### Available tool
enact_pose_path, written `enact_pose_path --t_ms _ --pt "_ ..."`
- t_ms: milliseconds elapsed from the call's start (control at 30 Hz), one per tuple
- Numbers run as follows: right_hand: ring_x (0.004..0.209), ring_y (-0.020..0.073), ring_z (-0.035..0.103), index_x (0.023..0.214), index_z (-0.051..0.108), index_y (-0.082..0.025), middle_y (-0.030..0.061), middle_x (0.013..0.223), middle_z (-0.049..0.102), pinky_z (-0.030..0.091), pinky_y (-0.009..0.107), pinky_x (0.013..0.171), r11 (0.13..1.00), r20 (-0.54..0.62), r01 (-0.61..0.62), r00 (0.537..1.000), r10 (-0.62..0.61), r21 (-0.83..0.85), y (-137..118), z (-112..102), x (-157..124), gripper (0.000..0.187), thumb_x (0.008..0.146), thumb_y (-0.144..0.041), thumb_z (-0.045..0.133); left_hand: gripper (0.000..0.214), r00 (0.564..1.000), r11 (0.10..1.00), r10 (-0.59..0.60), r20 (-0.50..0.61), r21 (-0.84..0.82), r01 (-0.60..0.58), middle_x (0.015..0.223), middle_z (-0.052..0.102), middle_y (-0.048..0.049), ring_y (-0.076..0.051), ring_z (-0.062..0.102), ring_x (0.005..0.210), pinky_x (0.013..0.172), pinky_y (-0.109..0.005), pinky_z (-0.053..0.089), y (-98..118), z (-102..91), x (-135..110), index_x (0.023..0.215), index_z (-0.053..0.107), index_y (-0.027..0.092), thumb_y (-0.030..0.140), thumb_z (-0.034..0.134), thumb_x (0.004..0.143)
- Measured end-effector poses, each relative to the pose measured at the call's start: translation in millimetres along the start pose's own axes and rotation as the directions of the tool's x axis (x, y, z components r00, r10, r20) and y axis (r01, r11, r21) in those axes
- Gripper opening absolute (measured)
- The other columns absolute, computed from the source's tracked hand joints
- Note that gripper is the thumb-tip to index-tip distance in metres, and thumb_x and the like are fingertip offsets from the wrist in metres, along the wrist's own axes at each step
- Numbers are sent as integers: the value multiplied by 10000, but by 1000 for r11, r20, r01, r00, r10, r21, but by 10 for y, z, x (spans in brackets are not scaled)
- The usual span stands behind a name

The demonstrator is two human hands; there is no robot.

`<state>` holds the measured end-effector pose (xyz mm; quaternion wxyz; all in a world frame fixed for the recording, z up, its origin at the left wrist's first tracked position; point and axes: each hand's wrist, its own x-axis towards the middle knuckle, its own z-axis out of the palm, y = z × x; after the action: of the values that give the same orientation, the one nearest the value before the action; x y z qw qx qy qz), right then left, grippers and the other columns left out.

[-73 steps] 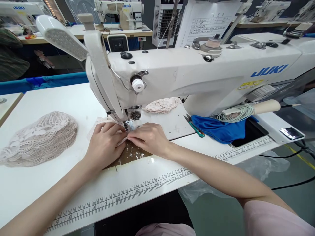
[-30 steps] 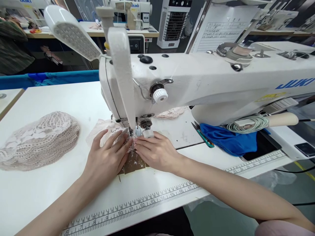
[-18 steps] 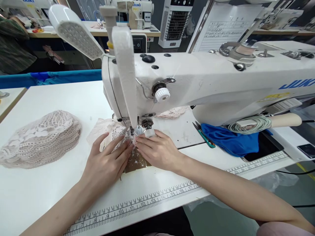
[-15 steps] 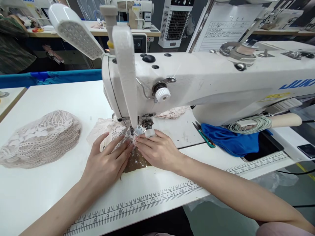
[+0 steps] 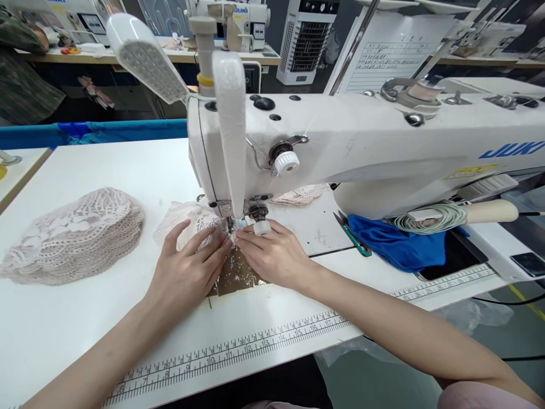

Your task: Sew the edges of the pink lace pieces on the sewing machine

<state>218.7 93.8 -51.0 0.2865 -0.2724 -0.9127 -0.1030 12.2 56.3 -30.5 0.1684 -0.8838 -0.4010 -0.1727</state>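
A piece of pale pink lace lies under the needle and presser foot of a white sewing machine. My left hand is on the lace just left of the foot, its outer finger raised and the other fingertips pressed together on the edge. From the right, my right hand meets it, fingers close together on the lace beside the needle and below a small white knob. The fingertips hide much of the lace edge. Below them is a shiny brown plate.
A stack of lace pieces lies left; more lace sits behind the needle. To the right are green-handled snips, blue cloth and a phone. A printed ruler follows the front edge. Another person's sleeve shows far left.
The view has shifted slightly, moving the machine head a little right in the picture. Both hands stay at the needle, and less lace shows in front of the foot.
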Motion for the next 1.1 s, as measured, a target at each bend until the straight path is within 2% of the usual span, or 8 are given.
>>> enact_pose_path --t_ms 200,300,367,500,633,967,1100 --pt "924 199 625 1055 684 -121 67 950 725 456 369 905 997 48 -53 998 50 57 55 15 22 338 853 -16 434 298 1000 1000 -7 -1 27 7 1148 695 -32 -250 619 1112 1041 -529 310 -18 25 14 1204 600 235 178 478 938" --pt "934 207 612 1071 689 -144 71 993 707 472 373 857 989 85 -108 991 100 98 80 28 32 392 816 25 443 291 1000 999 -7 -23 40 8 1159 690 -34 -252 611 1125 1054 -529 301 11 25 -9 1203 598 224 185 487 937" --pt "928 209 606 1063 697 -164 63 1004 701 473 382 856 991 92 -96 992 87 96 86 31 25 405 805 34 456 286 999 999 5 -40 37 -3 1147 696 -32 -249 610 1128 1069 -522 294 46 7 -31 1195 602 215 178 502 929" --pt "904 189 601 1018 709 -187 18 976 711 452 377 924 998 30 -28 999 27 54 71 17 -10 380 832 17 448 233 999 999 -11 -42 41 13 1088 718 -21 -233 623 1110 1073 -510 325 116 -46 -52 1128 624 226 188 518 924" --pt "919 183 599 1000 705 -184 12 998 714 442 369 947 999 -13 -3 1000 3 34 62 13 -37 357 836 14 458 200 999 999 2 -46 48 0 1055 729 -25 -235 650 1065 1043 -523 365 132 -68 -41 1079 636 214 181 515 924" --pt "952 211 599 1053 687 -165 59 1016 705 433 410 957 999 78 -37 996 35 14 78 45 7 333 838 -2 492 213 999 998 -18 -44 55 20 1077 722 -44 -236 656 1053 1067 -530 343 73 -8 -13 1087 644 202 188 502 929" --pt "989 206 594 1066 681 -173 52 1039 703 416 404 992 999 93 -31 995 33 -24 90 50 30 302 875 -43 486 233 999 998 -26 -48 53 28 1107 709 -58 -256 655 1049 1041 -542 346 21 45 4 1113 647 200 207 505 928"
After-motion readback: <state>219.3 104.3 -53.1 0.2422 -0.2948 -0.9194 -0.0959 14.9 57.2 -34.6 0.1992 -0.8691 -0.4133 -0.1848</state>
